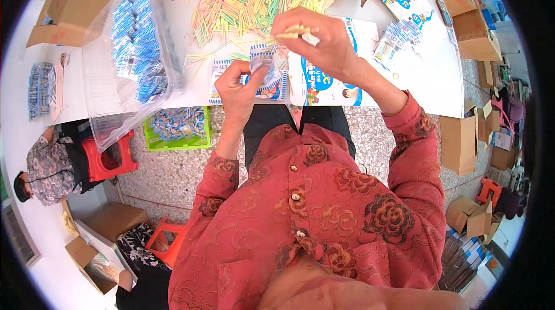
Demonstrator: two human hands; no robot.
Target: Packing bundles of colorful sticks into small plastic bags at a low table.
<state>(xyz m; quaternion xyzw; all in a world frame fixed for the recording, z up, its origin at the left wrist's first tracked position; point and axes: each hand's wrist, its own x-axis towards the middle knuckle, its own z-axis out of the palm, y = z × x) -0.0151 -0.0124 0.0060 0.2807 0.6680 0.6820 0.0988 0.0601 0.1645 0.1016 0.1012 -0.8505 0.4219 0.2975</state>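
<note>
My left hand (238, 87) pinches a small blue-and-white striped packet (263, 54) over the near edge of the table. In the fingers of my right hand (328, 44) are a few short pale-yellow sticks (295, 32), just above and to the right of that packet. More flat printed packets (276, 88) lie under my left hand. Beneath my right hand is a white and blue printed carton (317, 81). A loose heap of pink, yellow and green sticks (240, 12) spreads beyond both hands.
On the left a clear plastic tub (94, 73) holds strips of blue striped packets (139, 38). More packets (399, 38) and cartons (402, 0) lie at the right. A green basket (179, 146) sits below the table edge. Cardboard boxes (458, 142) stand right; a seated person (49, 162) is left.
</note>
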